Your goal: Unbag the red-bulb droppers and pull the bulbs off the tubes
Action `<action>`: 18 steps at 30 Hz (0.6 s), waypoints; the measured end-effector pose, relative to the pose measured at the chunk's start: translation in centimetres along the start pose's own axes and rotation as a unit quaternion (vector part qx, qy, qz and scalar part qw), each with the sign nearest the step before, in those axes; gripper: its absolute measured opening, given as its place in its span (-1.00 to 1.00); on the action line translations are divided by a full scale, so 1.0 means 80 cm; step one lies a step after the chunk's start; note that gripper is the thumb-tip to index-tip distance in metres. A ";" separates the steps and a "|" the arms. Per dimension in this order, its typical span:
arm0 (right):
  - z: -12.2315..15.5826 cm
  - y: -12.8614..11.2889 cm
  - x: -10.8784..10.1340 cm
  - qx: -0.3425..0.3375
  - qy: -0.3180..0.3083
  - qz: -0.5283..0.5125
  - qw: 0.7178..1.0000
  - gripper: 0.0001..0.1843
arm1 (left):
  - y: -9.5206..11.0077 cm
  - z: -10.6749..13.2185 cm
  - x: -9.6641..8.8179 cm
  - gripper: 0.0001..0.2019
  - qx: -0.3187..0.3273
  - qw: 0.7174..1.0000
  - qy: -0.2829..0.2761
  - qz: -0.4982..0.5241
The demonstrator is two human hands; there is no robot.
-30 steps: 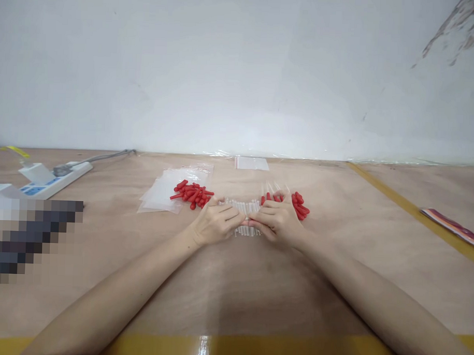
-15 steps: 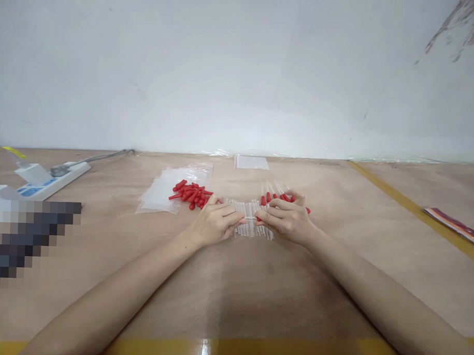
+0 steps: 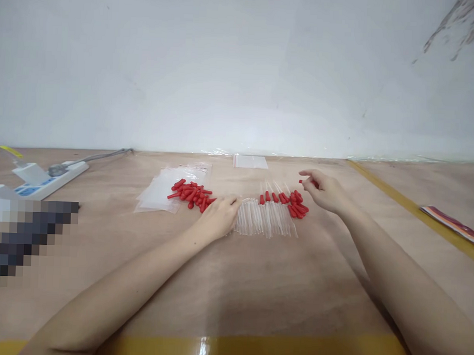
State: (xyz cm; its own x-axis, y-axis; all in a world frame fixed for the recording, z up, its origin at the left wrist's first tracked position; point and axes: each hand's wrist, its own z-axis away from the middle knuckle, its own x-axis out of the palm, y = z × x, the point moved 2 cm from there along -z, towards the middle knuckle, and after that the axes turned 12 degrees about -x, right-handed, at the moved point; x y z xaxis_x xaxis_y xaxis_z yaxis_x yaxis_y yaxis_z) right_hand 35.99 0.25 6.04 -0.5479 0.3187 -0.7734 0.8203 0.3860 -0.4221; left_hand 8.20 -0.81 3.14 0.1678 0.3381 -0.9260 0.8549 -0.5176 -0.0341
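My right hand (image 3: pixel 325 191) is raised over the far right of the work area, with its fingers pinched on a red rubber bulb (image 3: pixel 300 182); only a small bit shows. Whether a tube is fitted to it I cannot tell. My left hand (image 3: pixel 222 216) rests with curled fingers at the left end of a row of thin clear tubes (image 3: pixel 264 219); what its fingertips hold, if anything, is hidden. Beyond the row lie several droppers (image 3: pixel 275 197), clear tubes with red bulbs on them. Loose red bulbs (image 3: pixel 298 206) are heaped right of these, and a second red heap (image 3: pixel 192 193) sits by my left hand.
Clear plastic bags (image 3: pixel 159 187) lie partly under the left heap. Another small bag (image 3: pixel 250 162) is near the wall. A white power strip (image 3: pixel 66 176) with plugs stands at left. On the right are yellow tape (image 3: pixel 392 188) and a colourful packet (image 3: pixel 453 226).
My hands have parted from their close position over the tubes. The right moved right and away from me, uncovering the right bulb heap and more tubes. The left shifted slightly.
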 end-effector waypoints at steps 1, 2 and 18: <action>0.001 0.003 -0.006 0.021 0.002 0.009 1.000 -0.69 | 0.006 -0.002 0.001 -0.62 0.005 1.000 -0.006 -0.011; 0.002 0.006 -0.010 0.036 0.004 0.016 0.999 -0.75 | 0.011 -0.004 0.002 -0.63 0.010 1.000 -0.013 -0.023; 0.024 0.003 -0.003 -0.031 -0.117 -0.043 0.992 -0.81 | 0.024 0.008 0.003 -0.67 0.005 0.984 0.008 0.178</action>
State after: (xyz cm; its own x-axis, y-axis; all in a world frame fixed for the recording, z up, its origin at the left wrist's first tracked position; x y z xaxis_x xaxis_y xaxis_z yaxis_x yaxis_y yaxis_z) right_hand 36.62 -1.38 5.22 -0.5568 0.0762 -0.8271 0.7566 0.4575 -0.4672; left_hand 9.56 -2.18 2.61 0.4631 0.1463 -0.8741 0.7361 -0.6127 0.2875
